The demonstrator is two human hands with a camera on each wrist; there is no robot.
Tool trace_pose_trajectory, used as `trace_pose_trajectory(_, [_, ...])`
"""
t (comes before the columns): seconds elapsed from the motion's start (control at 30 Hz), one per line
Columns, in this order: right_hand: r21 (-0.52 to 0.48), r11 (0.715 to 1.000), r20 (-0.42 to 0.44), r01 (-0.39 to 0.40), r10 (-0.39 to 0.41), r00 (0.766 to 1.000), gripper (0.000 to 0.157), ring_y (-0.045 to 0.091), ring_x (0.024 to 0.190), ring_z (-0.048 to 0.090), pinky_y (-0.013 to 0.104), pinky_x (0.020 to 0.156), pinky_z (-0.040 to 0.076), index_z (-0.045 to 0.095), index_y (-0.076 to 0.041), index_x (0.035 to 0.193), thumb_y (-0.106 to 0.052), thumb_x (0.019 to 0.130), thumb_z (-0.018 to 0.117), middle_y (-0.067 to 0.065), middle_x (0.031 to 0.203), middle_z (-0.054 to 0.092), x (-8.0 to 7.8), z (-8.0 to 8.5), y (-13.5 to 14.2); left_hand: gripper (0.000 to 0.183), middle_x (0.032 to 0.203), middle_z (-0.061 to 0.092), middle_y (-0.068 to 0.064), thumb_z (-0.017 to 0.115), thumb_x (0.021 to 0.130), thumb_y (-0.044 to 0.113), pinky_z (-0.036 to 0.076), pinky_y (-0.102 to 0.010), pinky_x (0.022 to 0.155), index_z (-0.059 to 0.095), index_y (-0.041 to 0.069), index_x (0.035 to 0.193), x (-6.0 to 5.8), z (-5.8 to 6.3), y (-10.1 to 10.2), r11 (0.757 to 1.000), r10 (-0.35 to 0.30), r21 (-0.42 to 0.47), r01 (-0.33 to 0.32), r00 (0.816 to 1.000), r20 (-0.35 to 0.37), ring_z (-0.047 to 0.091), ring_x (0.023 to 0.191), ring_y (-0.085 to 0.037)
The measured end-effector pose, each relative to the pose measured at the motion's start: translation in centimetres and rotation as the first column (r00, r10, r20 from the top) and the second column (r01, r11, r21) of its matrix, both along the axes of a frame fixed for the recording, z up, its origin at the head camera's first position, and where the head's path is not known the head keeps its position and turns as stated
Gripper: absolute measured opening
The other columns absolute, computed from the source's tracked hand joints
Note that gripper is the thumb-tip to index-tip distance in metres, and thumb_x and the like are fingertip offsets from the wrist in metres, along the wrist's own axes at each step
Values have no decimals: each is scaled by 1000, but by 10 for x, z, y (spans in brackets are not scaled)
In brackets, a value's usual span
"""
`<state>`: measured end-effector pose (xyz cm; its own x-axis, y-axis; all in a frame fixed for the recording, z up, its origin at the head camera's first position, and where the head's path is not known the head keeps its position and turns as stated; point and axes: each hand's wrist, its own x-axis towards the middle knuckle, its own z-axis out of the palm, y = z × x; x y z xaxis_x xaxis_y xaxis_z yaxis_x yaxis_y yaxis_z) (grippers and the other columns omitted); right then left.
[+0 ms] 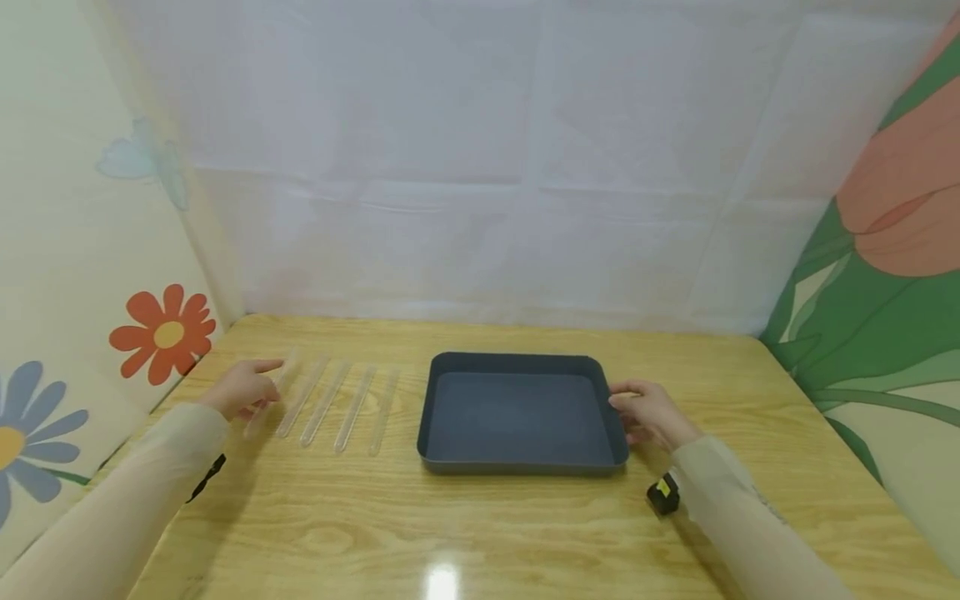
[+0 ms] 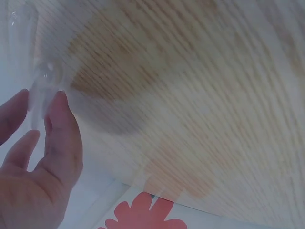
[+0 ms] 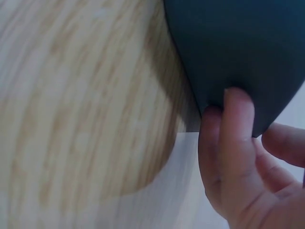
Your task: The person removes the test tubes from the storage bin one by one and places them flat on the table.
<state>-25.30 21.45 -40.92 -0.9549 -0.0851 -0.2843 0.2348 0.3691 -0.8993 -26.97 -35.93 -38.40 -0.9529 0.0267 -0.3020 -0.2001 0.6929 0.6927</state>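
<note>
Several clear test tubes with rounded ends lie side by side at the left of the table. My left hand (image 1: 243, 390) is at the leftmost test tube (image 1: 258, 421); in the left wrist view its thumb and fingers pinch the clear tube (image 2: 47, 76) from both sides. A dark grey rectangular baking pan (image 1: 525, 468) stands in the middle of the table, with nothing inside. My right hand (image 1: 652, 414) holds the pan's right side. In the right wrist view its fingers (image 3: 238, 114) press the outer wall, with the thumb near the rim.
The other test tubes, such as the rightmost tube (image 1: 384, 412), lie between my left hand and the pan. A white cloth (image 1: 480, 208) hangs behind the wooden table (image 1: 337, 533). Flower-printed panels (image 1: 900, 292) stand at both sides.
</note>
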Motion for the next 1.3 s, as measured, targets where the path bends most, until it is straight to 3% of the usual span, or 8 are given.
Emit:
trace_pose_trajectory(0.43, [-33, 999, 11, 19, -19, 1000, 43, 10, 70, 64, 25, 54, 53, 42, 8, 143, -8, 104, 49, 3, 92, 70, 1, 0, -2, 75, 50, 51, 5, 52, 82, -3, 37, -24, 46, 24, -13, 151, -11, -11, 2, 996, 20, -81, -24, 999, -51, 37, 43, -7])
trace_pose_trajectory(0.63, [-31, 999, 2, 14, -14, 1000, 44, 10, 70, 63, 26, 54, 53, 41, 9, 143, -8, 104, 49, 3, 91, 70, 1, 0, -1, 70, 99, 67, -26, 55, 82, -3, 39, -28, 51, 32, -15, 147, -12, -12, 5, 986, -2, -165, -12, 996, -89, 38, 46, -11])
trace_pose_trajectory(0.77, [-24, 1000, 5, 12, -12, 1000, 44, 10, 70, 63, 26, 54, 53, 42, 8, 144, -8, 104, 49, 2, 91, 69, 0, 0, -1, 72, 90, 63, -25, 57, 83, 1, 39, -32, 54, 30, -15, 148, -13, -14, 6, 982, -3, -189, -13, 996, -85, 39, 48, -15])
trace_pose_trajectory(0.9, [-25, 1000, 5, 13, -13, 1000, 42, 10, 70, 63, 25, 54, 52, 43, 7, 143, -8, 104, 49, 1, 90, 69, -1, 1, -2, 75, 121, 57, -38, 60, 87, 8, 51, -50, 81, 26, -15, 149, -11, -10, 6, 976, 2, -215, -19, 997, -78, 58, 88, -41])
trace_pose_trajectory(1.03, [-27, 1000, 0, 12, -12, 1000, 42, 10, 69, 62, 25, 54, 52, 43, 8, 142, -7, 104, 49, 2, 90, 68, -1, 3, -1, 77, 81, 65, -22, 58, 92, 11, 54, -42, 67, 18, -17, 151, -9, -9, 7, 989, 17, -147, -25, 998, -55, 60, 67, -29])
trace_pose_trajectory(1.13, [-27, 1000, -5, 12, -13, 1000, 42, 10, 70, 63, 25, 55, 52, 43, 8, 142, -7, 104, 48, 3, 91, 69, -1, 4, -1, 77, 51, 41, 3, 56, 94, 10, 43, -29, 48, 13, -18, 151, -9, -10, 5, 996, 28, -83, -31, 999, -42, 37, 43, -9])
trace_pose_trajectory(1.23, [-24, 1000, -9, 8, -8, 1000, 42, 11, 70, 63, 25, 55, 53, 43, 9, 142, -7, 103, 49, 5, 94, 70, 0, 3, -1, 75, 87, 64, -28, 55, 95, 12, 57, -47, 75, 14, -20, 149, -6, -9, 2, 992, -6, -123, -1, 999, -52, 64, 75, -37])
trace_pose_trajectory(1.3, [-21, 1000, -9, 1, -2, 1000, 42, 11, 71, 64, 26, 55, 54, 43, 9, 142, -7, 103, 49, 5, 95, 70, 1, 2, -2, 75, 125, 50, -45, 55, 95, 15, 49, -60, 96, 17, -22, 147, -5, -8, -2, 986, -31, -163, 21, 998, -59, 59, 97, -51])
